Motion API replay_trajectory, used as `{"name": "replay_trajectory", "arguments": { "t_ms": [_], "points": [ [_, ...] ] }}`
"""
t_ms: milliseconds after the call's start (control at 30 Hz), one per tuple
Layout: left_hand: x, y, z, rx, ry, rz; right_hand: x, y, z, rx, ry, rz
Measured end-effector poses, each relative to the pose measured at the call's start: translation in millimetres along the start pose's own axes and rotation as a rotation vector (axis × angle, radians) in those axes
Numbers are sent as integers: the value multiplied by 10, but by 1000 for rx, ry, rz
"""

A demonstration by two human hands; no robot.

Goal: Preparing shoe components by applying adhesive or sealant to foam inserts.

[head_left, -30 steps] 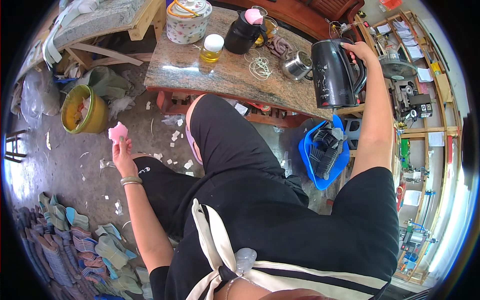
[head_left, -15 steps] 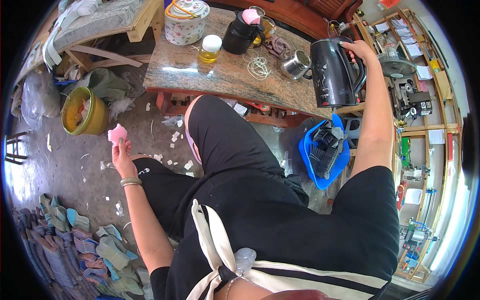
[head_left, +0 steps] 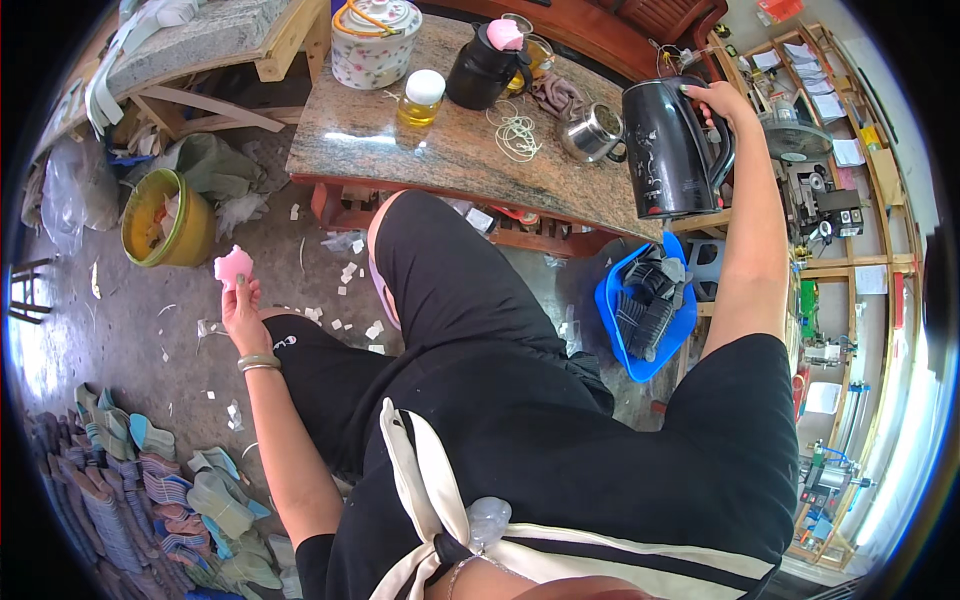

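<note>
Black electric kettle point(head_left: 668, 150) at the right end of the stone-topped table point(head_left: 450, 155), upright, its base at the table's near edge. Right hand point(head_left: 712, 100) closed around the kettle's handle, fingers wrapped over the top of it. Steel cup point(head_left: 592, 135) just beside the kettle at its 9 o'clock; a coil of pale cord point(head_left: 516, 130) further on the same side. Black jug with a pink lid point(head_left: 487, 65) at the kettle's 10 o'clock, well apart. Small glass jar of yellow liquid with a white cap point(head_left: 421, 98) and a flowered ceramic teapot point(head_left: 375, 40) toward the table's left end.

Left hand point(head_left: 243, 312) held out low over the floor, well apart from the table, fingers pinched shut on a small pink piece point(head_left: 234, 266); metal bangle on that wrist. Yellow bucket point(head_left: 162, 216) of scraps at the hand's 10 o'clock. Blue basket point(head_left: 640, 310) of dark parts below the kettle, at its 6 o'clock. Stacks of shoe insoles point(head_left: 150, 490) on the floor at the left hand's 7 o'clock.
</note>
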State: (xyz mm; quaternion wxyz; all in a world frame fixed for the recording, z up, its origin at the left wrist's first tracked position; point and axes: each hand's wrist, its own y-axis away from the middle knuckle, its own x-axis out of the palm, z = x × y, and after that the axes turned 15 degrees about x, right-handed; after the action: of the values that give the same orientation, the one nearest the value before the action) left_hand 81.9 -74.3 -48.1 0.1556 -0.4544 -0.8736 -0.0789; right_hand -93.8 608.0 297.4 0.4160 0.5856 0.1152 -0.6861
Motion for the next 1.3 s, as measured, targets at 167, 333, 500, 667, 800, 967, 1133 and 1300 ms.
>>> {"name": "replay_trajectory", "arguments": {
  "t_ms": [167, 333, 500, 667, 800, 967, 1133, 1300],
  "points": [
    [13, -12, 11, -8, 3, -4, -13, -73, 10, 4, 24, -1],
    [-10, -7, 15, -6, -12, -1, 27, -64, 89, -3, 49, -28],
    [23, -3, 2, -12, -15, -10, 45, -123, 126, 29, 98, -35],
    [6, -3, 9, -3, -23, 7, 56, -133, 178, 8, 128, -28],
    [28, -3, 9, -5, -26, 11, 55, -131, 169, -5, 122, -29],
    [16, -2, 6, 5, -34, 15, 65, -163, 164, 0, 120, -22],
    [34, 1, -13, 2, -35, 15, 63, -168, 158, -2, 139, -32],
    [23, 6, -16, -2, -34, 20, 66, -135, 166, 10, 112, -22]
  ]
}}
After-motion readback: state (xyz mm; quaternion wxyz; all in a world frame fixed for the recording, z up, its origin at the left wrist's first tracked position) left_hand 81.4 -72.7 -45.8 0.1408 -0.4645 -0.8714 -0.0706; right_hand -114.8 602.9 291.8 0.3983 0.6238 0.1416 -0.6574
